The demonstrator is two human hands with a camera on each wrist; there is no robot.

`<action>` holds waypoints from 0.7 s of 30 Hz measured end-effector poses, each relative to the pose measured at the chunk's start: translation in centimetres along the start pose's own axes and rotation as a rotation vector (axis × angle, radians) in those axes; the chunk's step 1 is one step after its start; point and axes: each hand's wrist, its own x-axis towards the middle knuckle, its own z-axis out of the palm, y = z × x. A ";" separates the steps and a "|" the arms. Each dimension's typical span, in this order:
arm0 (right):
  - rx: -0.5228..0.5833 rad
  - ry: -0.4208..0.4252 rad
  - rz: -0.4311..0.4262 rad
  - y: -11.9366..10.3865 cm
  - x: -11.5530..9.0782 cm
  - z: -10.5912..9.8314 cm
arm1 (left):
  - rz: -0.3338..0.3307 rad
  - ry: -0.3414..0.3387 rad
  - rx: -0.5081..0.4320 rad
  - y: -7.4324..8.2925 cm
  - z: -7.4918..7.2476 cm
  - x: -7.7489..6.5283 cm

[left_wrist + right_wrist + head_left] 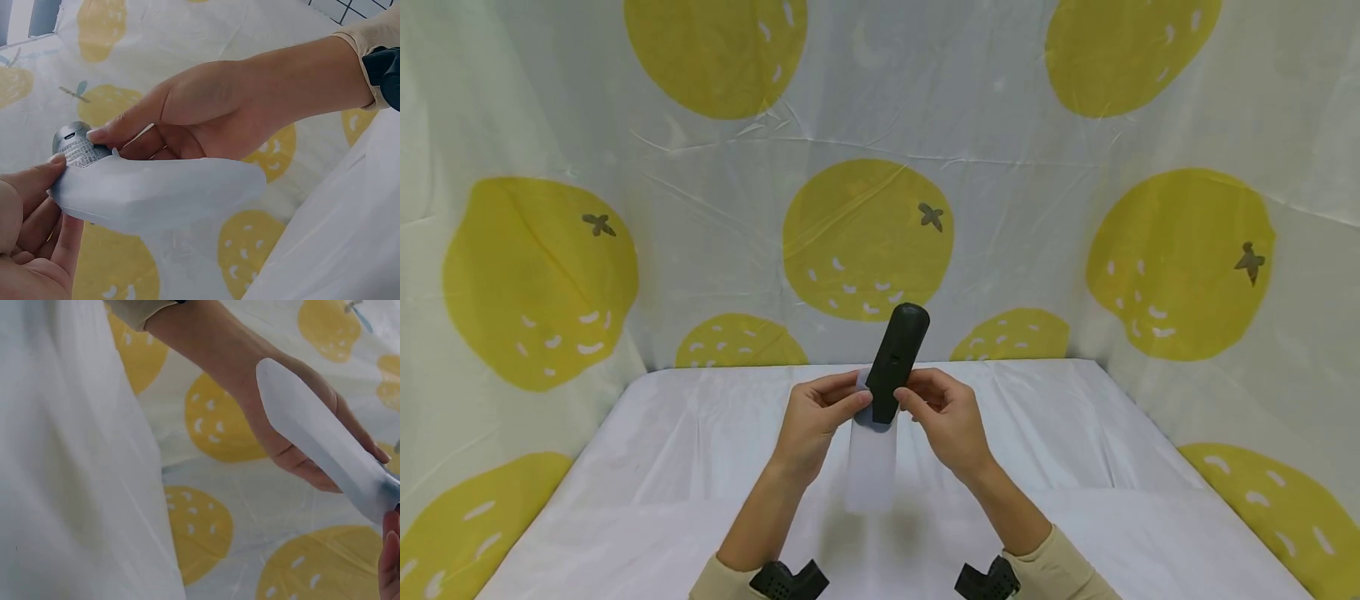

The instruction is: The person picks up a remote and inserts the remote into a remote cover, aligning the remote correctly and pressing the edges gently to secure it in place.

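Observation:
A black, slim device (897, 354) with a rounded end tilts up to the right, its lower part inside a whitish translucent sleeve (872, 475). In the left wrist view, the exposed end of the device (84, 150) shows small printed text and a slot. The sleeve (156, 190) reaches from there to the right. My left hand (816, 417) pinches the mouth of the sleeve at its left edge. With thumb and fingers, my right hand (951, 417) pinches the device's right edge near the mouth. The right wrist view shows mostly the sleeve (319, 431).
Below the hands lies a table covered in white cloth (700, 450). Curtains printed with yellow fruit (868, 242) enclose its back and sides. Black wrist cameras (790, 579) sit at both cuffs.

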 end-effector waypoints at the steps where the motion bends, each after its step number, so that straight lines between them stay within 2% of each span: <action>1: -0.005 0.001 0.001 0.0 0.0 0.0 | -0.003 0.001 0.001 0.0 0.0 0.0; 8: -0.082 0.000 -0.007 -0.1 0.1 -0.1 | -0.010 0.039 0.033 0.0 0.1 0.1; 21: -0.188 -0.069 -0.121 0.1 0.1 -0.5 | 0.008 0.051 0.084 0.1 0.1 0.1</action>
